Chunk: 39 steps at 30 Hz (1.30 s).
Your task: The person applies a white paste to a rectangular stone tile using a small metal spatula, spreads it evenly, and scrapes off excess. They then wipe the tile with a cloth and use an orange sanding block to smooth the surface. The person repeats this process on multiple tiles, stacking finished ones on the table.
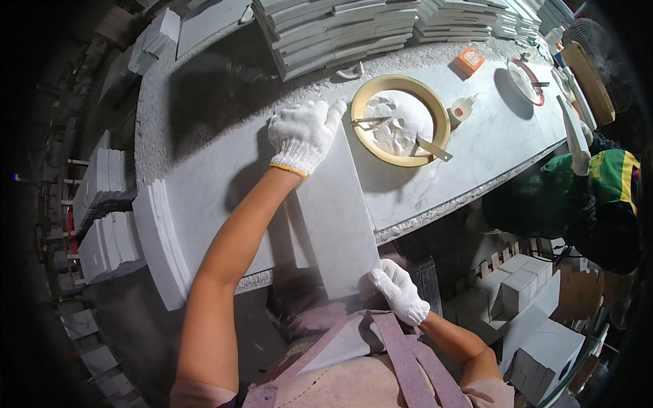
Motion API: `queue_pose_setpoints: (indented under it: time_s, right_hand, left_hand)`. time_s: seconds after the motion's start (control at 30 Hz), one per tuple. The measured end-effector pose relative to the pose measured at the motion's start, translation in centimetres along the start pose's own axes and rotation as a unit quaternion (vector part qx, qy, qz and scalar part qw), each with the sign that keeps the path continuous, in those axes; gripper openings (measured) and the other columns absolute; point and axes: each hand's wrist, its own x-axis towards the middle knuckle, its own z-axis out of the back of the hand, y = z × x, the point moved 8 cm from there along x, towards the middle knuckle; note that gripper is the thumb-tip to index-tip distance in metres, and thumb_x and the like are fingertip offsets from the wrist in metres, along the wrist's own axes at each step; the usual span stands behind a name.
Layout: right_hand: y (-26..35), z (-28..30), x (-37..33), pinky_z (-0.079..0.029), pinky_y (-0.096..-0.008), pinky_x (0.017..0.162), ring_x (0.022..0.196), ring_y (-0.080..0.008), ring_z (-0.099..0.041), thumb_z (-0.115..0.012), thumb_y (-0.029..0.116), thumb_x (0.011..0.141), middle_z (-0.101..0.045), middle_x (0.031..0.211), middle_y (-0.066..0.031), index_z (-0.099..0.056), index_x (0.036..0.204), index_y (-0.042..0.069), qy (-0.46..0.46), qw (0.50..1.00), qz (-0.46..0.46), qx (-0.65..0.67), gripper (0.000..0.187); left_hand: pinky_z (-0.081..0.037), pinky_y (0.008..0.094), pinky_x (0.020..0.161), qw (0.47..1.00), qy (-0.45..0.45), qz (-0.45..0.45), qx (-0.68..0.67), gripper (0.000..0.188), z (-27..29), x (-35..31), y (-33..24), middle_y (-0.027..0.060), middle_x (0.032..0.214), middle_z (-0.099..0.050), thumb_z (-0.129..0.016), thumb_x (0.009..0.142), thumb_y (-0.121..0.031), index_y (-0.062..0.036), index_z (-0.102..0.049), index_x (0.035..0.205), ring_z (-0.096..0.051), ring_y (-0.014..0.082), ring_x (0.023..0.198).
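Note:
A long grey-white marble tile [337, 211] lies over the near edge of the workbench, its near end jutting out toward my body. My left hand [299, 134], in a white knit glove with a yellow cuff hem, grips the tile's far end, fingers closed at the edge. At the near right corner, my right hand [399, 292], gloved likewise, holds the tile with the thumb along its edge; some fingers are hidden. Just right of the tile's far end sits a yellow-rimmed bowl [360, 136] of white paste [401, 115], with two flat-bladed scrapers [435, 150] in it.
Stacked tiles [340, 34] line the bench's far side, and more stacks [160, 238] stand at the left. Right of the bowl are a small bottle [462, 107], an orange box [469, 61] and a second bowl [524, 81]. A co-worker [571, 190] is at far right, near boxes [524, 282].

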Motion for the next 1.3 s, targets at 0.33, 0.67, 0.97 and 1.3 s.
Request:
queue_pose_setpoints:
  time_s: [0.33,0.67,0.97,1.3]
  right_hand:
    - [-0.6,0.2,0.5,-0.051,-0.0281,0.082,0.086,-0.0112,-0.062,-0.063,0.031,0.109,-0.07,0.099,-0.0047,-0.064,0.116,0.002,0.048,0.996,-0.059,-0.053,0.03]
    - [15.2,12.5,0.8,-0.057,-0.0285,0.085,0.098,-0.013,-0.07,-0.075,0.017,0.099,-0.07,0.115,-0.0069,-0.061,0.136,0.004,-0.352,0.865,0.257,-0.248,0.042]
    - [20.3,12.7,5.9,-0.06,-0.0383,0.082,0.096,-0.0255,-0.076,-0.079,0.03,0.094,-0.076,0.116,-0.0101,-0.07,0.132,0.016,-0.388,0.67,0.289,-0.563,0.041]
    - [21.1,13.3,4.8,-0.051,-0.0226,0.064,0.071,-0.0062,-0.064,-0.07,0.016,0.102,-0.074,0.087,-0.0018,-0.075,0.121,0.002,-0.379,0.799,0.204,-0.421,0.024]
  left_hand:
    - [-0.059,0.0483,0.072,0.989,-0.12,-0.083,-0.009,0.04,3.7,-0.4,-1.0,0.0123,0.092,-0.074,-0.064,0.099,-0.046,-0.0093,-0.077,0.087,-0.073,0.0333,0.085]
    - [-0.053,0.0459,0.087,0.955,-0.166,-0.107,-0.222,0.015,5.0,-10.5,0.0,0.0111,0.101,-0.071,-0.075,0.095,-0.019,-0.0093,-0.073,0.106,-0.067,0.0337,0.095]
    - [-0.052,0.0449,0.101,0.932,-0.118,-0.193,-0.284,0.028,6.0,-18.4,-3.7,0.011,0.11,-0.071,-0.078,0.087,-0.017,-0.0065,-0.073,0.112,-0.067,0.0348,0.108]
    - [-0.048,0.0421,0.111,0.861,0.152,-0.424,-0.238,0.032,2.7,-20.9,-11.7,0.0042,0.089,-0.063,-0.073,0.085,-0.044,-0.0136,-0.067,0.078,-0.059,0.0318,0.123]
